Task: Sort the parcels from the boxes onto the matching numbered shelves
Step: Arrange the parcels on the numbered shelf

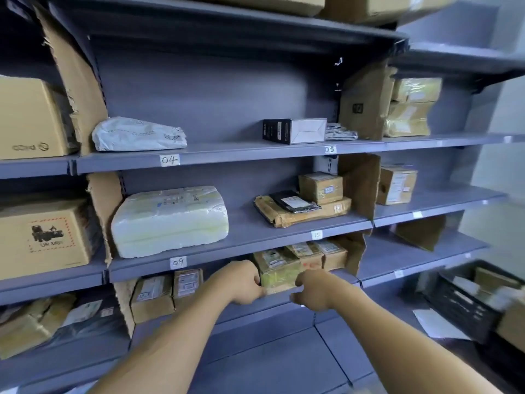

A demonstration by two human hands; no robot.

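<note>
Gripping taped parcel [277,275] both sides, my left grip [244,281] and right grip [311,290] closing on it, on shelf [255,304] under label 10 [316,235].

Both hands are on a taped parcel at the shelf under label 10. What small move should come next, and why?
Probably push the taped parcel a little deeper. The left hand and right hand grip its sides while it sits at the shelf's front edge, in front of other small boxes, so it may not be fully seated yet.

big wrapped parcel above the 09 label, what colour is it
White with a faint yellowish tinge, the big wrapped parcel shows best in the head view.
</note>
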